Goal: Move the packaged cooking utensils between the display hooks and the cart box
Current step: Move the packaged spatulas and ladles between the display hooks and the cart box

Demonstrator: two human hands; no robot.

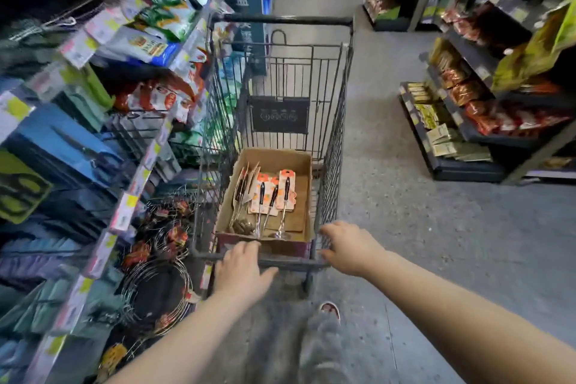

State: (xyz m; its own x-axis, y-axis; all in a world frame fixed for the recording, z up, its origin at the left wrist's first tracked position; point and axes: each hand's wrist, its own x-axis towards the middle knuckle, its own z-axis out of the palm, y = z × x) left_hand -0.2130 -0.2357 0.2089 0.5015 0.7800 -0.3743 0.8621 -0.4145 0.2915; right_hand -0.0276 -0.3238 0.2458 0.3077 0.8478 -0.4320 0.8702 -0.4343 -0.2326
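The wire shopping cart [335, 140] stands in a store aisle, close beside the left-hand shelves [103, 121] of hanging packets, with round wire racks [156, 290] low down by its near corner. More stocked shelves [467, 109] stand across the grey floor. A cardboard box [299, 159] sits at the cart's near end, behind the wire walls. In it lie the packaged utensils [274, 196]: black handles and metal ends on orange-and-white cards. The left hand [241, 271] rests spread on the near rim. The right hand [350, 248] is at the rim's right corner; its grip is unclear.
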